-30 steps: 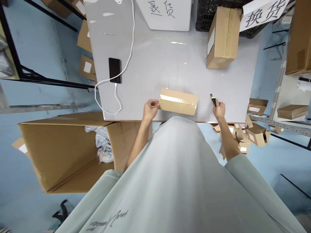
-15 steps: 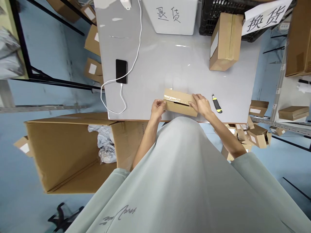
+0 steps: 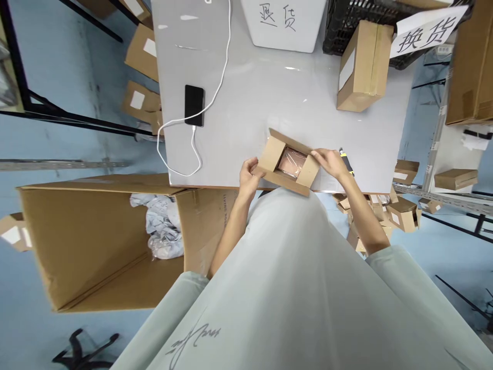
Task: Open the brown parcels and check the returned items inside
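A small brown cardboard box (image 3: 272, 152) sits at the front edge of the table with its flaps spread. Inside it shows a pinkish-brown item in shiny clear wrap (image 3: 292, 162); its kind I cannot make out. My left hand (image 3: 249, 176) pinches the box's left end between thumb and fingers. At the right end, my right hand (image 3: 330, 162) grips the corner by the flaps. Just beyond the right hand lies a yellow and black utility knife (image 3: 346, 161), partly covered by that hand and forearm.
On the grey table (image 3: 239, 113) lie a black phone (image 3: 194, 105) and its white cable (image 3: 221, 77). A white bin (image 3: 285, 31), a taped carton (image 3: 365, 67) and a black crate (image 3: 339, 25) stand at the back. A large open carton (image 3: 96, 246) with crumpled plastic is at left.
The small box's top flaps have been opened, exposing the wrapped item. The box has turned slightly, and my right hand has shifted right, near the knife.
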`<state>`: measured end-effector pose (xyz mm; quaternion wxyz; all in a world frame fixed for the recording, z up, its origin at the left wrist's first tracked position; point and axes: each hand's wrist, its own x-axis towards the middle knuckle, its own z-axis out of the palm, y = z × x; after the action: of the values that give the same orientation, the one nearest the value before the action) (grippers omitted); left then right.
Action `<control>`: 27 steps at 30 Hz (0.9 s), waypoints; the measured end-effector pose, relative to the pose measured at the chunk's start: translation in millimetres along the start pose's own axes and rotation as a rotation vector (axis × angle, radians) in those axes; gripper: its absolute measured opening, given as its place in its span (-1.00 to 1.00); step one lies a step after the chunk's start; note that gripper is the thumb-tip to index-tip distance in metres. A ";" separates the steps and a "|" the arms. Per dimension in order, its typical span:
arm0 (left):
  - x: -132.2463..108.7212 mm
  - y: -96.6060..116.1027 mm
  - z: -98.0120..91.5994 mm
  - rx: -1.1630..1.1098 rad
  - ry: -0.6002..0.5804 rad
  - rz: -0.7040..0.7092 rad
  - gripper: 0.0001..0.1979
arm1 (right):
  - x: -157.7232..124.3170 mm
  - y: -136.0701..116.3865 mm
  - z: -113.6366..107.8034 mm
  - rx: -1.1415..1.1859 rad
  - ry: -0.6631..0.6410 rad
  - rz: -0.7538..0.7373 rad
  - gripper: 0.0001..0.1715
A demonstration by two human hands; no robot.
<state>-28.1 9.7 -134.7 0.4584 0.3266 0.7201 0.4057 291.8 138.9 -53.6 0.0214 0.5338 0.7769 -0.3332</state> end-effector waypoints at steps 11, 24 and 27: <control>5.4 -12.3 -8.3 0.153 -0.203 -0.094 -0.61 | 59.1 16.8 26.2 0.130 0.307 0.386 -0.39; 15.4 5.9 -7.4 0.529 -0.180 0.057 -0.51 | 81.4 -20.8 5.8 -0.176 0.000 0.252 -0.22; 16.9 9.1 -7.6 0.544 -0.202 0.131 -0.32 | 78.0 -22.9 7.0 -0.174 0.009 0.241 -0.17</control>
<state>-40.4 26.0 -131.4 0.3962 0.5221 0.7305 0.1919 236.7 193.9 -78.1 0.1042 0.6209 0.7331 -0.2572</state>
